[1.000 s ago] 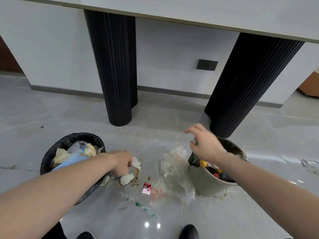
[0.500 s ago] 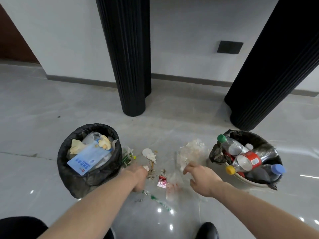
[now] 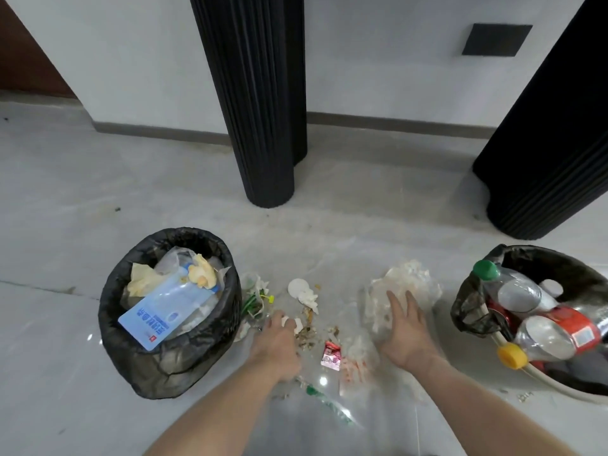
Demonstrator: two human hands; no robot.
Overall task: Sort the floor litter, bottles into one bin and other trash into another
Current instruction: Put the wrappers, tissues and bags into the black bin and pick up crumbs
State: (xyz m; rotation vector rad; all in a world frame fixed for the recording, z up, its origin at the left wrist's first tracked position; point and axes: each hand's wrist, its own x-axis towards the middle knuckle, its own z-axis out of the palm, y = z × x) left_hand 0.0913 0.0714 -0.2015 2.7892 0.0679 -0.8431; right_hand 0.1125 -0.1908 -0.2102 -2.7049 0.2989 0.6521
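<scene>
1. Left hand (image 3: 276, 340) reaches down to the floor, fingers curled around small white scraps (image 3: 291, 323); the trash bin (image 3: 164, 350), full of paper and wrappers, stands just left of it.
2. Crumbs (image 3: 307, 332) and a red wrapper (image 3: 330, 355) lie between the hands.
3. Right hand (image 3: 406, 330) lies spread, flat on a clear plastic bag (image 3: 404, 284).
4. Right of it stands the bottle bin (image 3: 559, 258).

blue packet (image 3: 164, 315) print unreadable, bottle label (image 3: 574, 330) illegible
</scene>
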